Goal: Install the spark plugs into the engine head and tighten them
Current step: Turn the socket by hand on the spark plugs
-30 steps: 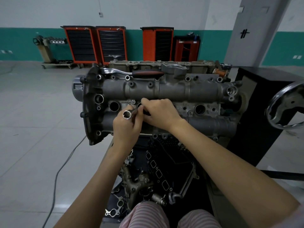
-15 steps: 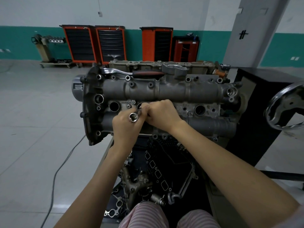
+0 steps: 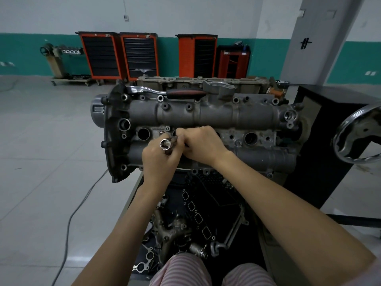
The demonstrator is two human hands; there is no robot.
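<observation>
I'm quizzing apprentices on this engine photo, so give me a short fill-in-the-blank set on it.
1. The left hand holds a shiny metal ____ with its open end facing the camera.
2. The ratchet with the red and black handle lies on ____ of the engine head.
3. The tool cabinets by the far wall are black and ____.

Missing words: socket; top; orange

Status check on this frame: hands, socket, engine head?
Left hand grips the socket. Right hand curled at the engine head, contents hidden. Ratchet untouched on top. No obstruction seen.
</observation>
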